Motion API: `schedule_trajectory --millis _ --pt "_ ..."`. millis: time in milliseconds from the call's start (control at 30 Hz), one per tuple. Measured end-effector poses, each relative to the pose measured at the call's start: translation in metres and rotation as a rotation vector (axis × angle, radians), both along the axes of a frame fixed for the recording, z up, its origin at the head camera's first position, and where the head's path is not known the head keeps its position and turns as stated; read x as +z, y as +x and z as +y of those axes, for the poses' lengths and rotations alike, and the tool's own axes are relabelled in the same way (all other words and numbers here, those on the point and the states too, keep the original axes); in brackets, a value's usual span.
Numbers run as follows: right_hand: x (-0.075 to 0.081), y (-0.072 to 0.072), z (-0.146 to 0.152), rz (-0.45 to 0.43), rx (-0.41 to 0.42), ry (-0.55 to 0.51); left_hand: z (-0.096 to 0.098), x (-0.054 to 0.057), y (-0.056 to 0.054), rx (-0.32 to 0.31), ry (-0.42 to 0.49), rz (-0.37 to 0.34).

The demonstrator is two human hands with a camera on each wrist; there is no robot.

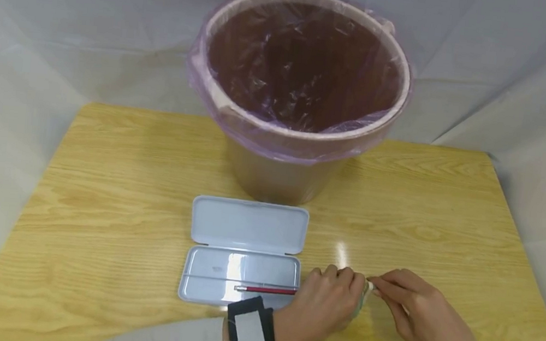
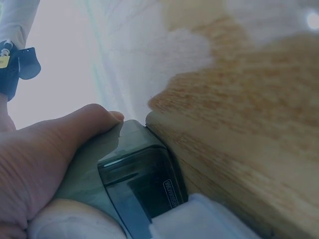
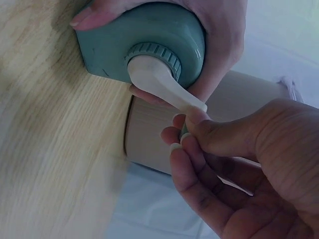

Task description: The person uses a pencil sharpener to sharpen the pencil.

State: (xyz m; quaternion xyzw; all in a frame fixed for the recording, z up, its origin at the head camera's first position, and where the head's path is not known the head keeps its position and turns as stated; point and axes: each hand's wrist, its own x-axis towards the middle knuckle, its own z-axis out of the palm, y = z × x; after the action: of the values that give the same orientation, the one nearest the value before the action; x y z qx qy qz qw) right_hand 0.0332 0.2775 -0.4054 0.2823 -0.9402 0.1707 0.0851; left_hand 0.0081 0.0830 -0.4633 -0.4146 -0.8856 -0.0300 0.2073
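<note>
My left hand (image 1: 326, 302) grips a teal hand-crank pencil sharpener (image 3: 159, 30) by its body, just right of the pencil case. A dark see-through drawer (image 2: 144, 184) shows on the sharpener in the left wrist view. From a ribbed collar (image 3: 172, 59) sticks out a white crank arm (image 3: 162, 82). The thumb and fingers of my right hand (image 1: 422, 311) pinch the end of this arm. In the head view the left hand hides most of the sharpener. Beside that hand, a red pencil (image 1: 266, 290) lies in the light blue pencil case (image 1: 248, 223), partly covered by the hand.
Behind the pencil case, a tall waste bin (image 1: 277, 176) with a thin purple liner (image 1: 211, 98) over its rim stands on the wooden table (image 1: 116, 205). The case's lid lies folded back towards the bin. Pale cloth (image 1: 95, 21) hangs around the table.
</note>
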Motion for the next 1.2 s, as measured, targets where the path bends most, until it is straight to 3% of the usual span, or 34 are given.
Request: schedule_trajectory --millis 133,200,333,433,500,867,1200 --pt "-0.004 -0.007 -0.001 0.01 0.024 0.047 0.0 -0.002 0.0 0.0 -0.001 0.0" --pt "-0.009 -0.012 0.0 -0.03 0.022 0.07 0.001 -0.002 0.001 -0.004 -0.001 -0.007" --pt "-0.028 -0.024 0.006 -0.222 0.066 0.047 0.003 -0.004 0.002 0.0 0.006 -0.013" --pt "-0.041 -0.026 0.011 -0.378 0.1 -0.039 0.003 -0.004 0.002 0.009 0.0 -0.005" --pt "-0.045 -0.026 0.013 -0.43 0.107 -0.085 0.003 -0.003 0.001 0.021 -0.009 0.007" --pt "-0.051 -0.015 0.013 -0.461 0.059 -0.086 0.002 -0.002 0.001 0.029 -0.023 0.004" --pt "-0.059 0.005 0.011 -0.341 0.039 -0.106 0.002 -0.002 0.002 0.043 -0.015 0.017"
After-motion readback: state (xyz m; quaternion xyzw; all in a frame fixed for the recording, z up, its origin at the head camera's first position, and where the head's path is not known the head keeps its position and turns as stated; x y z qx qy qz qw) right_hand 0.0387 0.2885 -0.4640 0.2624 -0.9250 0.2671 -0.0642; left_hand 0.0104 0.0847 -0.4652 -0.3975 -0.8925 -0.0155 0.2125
